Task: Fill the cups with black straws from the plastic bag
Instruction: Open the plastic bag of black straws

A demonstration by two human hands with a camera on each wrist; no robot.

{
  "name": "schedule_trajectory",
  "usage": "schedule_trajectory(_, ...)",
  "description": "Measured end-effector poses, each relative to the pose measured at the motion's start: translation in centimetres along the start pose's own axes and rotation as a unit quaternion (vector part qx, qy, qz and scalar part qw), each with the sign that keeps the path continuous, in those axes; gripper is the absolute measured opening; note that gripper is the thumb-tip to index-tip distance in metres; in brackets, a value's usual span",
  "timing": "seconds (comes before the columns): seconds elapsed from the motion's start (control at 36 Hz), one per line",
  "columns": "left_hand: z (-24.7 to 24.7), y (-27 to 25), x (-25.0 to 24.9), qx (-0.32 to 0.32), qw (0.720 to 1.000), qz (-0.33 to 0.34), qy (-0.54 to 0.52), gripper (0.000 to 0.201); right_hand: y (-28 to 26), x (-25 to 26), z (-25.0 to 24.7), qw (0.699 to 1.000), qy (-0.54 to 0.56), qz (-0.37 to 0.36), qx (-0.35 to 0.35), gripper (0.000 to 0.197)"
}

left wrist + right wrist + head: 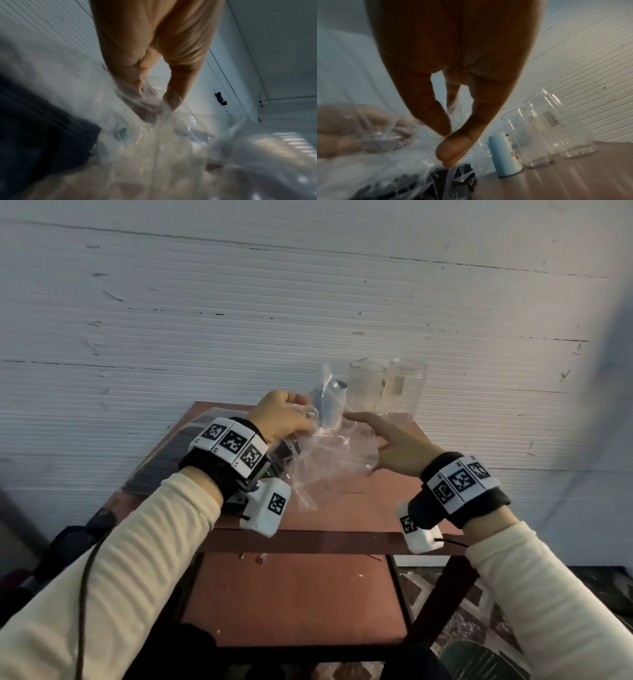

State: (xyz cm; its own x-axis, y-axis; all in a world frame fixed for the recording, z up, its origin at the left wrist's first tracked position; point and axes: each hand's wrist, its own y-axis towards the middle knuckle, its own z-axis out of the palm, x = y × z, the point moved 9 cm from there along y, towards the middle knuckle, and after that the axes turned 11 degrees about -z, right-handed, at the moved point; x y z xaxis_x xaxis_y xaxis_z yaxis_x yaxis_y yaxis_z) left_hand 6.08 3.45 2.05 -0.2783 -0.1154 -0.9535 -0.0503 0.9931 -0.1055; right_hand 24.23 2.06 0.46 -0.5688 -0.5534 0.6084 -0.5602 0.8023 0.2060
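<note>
A clear plastic bag (329, 460) lies crumpled on the red-brown table (387, 508), lifted at its far end. My left hand (284, 419) grips the bag's upper film, and the fingers (150, 108) are curled into it. My right hand (383, 436) pinches the bag's right edge between thumb (452, 148) and forefinger. Black straws (453, 180) show inside the bag below that pinch. Two clear cups (366, 385) (407, 385) stand upright at the table's far edge, against the wall, with no straws in them. They also appear in the right wrist view, cup (527, 142) and cup (559, 128).
A pale blue can (505, 154) stands upright just left of the cups, partly behind the bag. A white ribbed wall (308, 302) runs right behind the table. Below the tabletop is a red-brown shelf (291, 601). Dark items sit on the floor at the left.
</note>
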Motion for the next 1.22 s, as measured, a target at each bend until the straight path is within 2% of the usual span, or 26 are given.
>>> schedule_trajectory(0.17,-4.3,-0.4,0.1,-0.019,0.999,0.010,0.026,0.065,-0.9,-2.5,-1.7,0.998,-0.009,0.058,-0.027,0.086)
schedule_trajectory(0.36,-4.0,-0.5,1.3,0.043,0.996,-0.038,0.071,0.084,0.8,-1.8,-1.1,0.998,-0.030,0.041,-0.024,0.081)
schedule_trajectory(0.42,-3.8,-0.2,1.5,0.043,0.996,-0.051,0.055,0.082,1.5,-1.8,-1.1,0.998,-0.029,0.055,-0.033,0.077)
schedule_trajectory(0.5,-4.1,0.4,1.8,0.006,0.997,-0.061,0.045,0.070,2.5,-1.7,-1.5,0.995,-0.002,0.073,-0.074,0.065)
schedule_trajectory(0.61,-5.0,1.0,1.5,-0.060,0.995,-0.055,0.061,0.049,3.7,-1.5,-2.2,0.988,-0.007,0.096,-0.123,0.034)
schedule_trajectory(0.64,-5.1,1.2,1.4,-0.069,0.994,-0.052,0.069,0.045,3.9,-1.4,-2.0,0.987,-0.016,0.112,-0.115,0.027)
schedule_trajectory(0.72,-5.4,1.2,0.8,-0.085,0.983,-0.033,0.162,0.041,5.1,-1.3,-0.8,0.987,-0.060,0.136,-0.063,0.039)
schedule_trajectory(0.83,-5.8,1.6,0.7,-0.078,0.975,-0.020,0.207,0.049,6.7,-1.2,0.7,0.988,-0.095,0.120,-0.030,0.018)
schedule_trajectory(0.89,-6.2,2.0,0.9,-0.071,0.976,-0.017,0.207,0.057,7.2,-1.0,1.4,0.990,-0.080,0.113,-0.026,0.024)
schedule_trajectory(0.94,-6.6,2.1,1.3,-0.067,0.973,-0.021,0.219,0.061,7.2,-0.9,2.0,0.992,-0.056,0.114,-0.009,0.037)
schedule_trajectory(1.03,-6.7,2.1,1.8,-0.064,0.954,-0.029,0.292,0.058,7.4,-1.0,2.8,0.993,-0.040,0.113,0.017,0.061)
schedule_trajectory(1.11,-6.6,2.2,2.1,-0.058,0.935,-0.033,0.349,0.056,7.9,-1.1,3.6,0.992,-0.023,0.114,0.039,0.072)
schedule_trajectory(1.22,-6.8,2.3,2.1,-0.053,0.946,-0.030,0.320,0.049,8.4,-1.4,5.0,0.987,-0.055,0.122,0.085,0.085)
